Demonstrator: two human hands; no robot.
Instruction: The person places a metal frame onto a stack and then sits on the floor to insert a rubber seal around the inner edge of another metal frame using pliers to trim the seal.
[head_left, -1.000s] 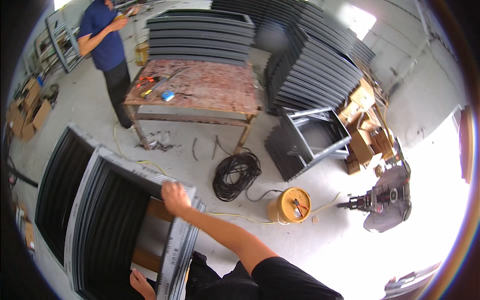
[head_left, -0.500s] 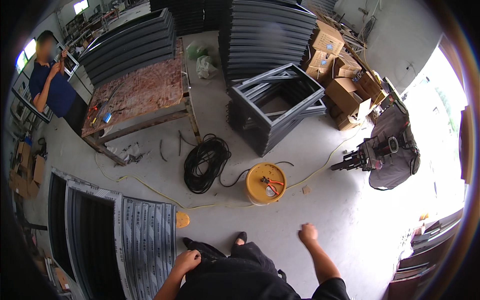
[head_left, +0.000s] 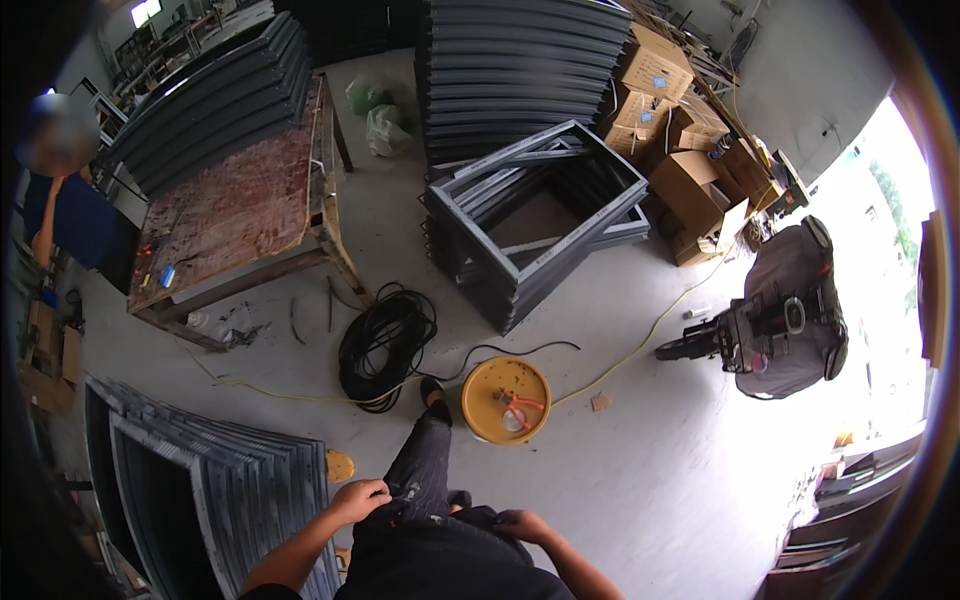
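Note:
My left hand (head_left: 357, 499) hangs by my hip with its fingers curled and nothing in it. It is close to the stack of grey metal frames (head_left: 225, 495) on the floor at my left. My right hand (head_left: 523, 525) rests against my dark trousers at my other side, also holding nothing. One leg steps forward, its foot (head_left: 433, 392) next to a yellow round bucket lid (head_left: 505, 399) with orange pliers on it.
A coil of black cable (head_left: 385, 345) lies ahead with a yellow cord running from it. Beyond are a wooden workbench (head_left: 240, 215), a pile of grey square frames (head_left: 535, 225), cardboard boxes (head_left: 690, 110) and a covered scooter (head_left: 785, 310). A person in blue (head_left: 70, 210) stands at the far left.
My right hand let go of the grey frame stack and dropped to my side. I turned right and stepped toward the yellow lid; both hands now hang at my hips.

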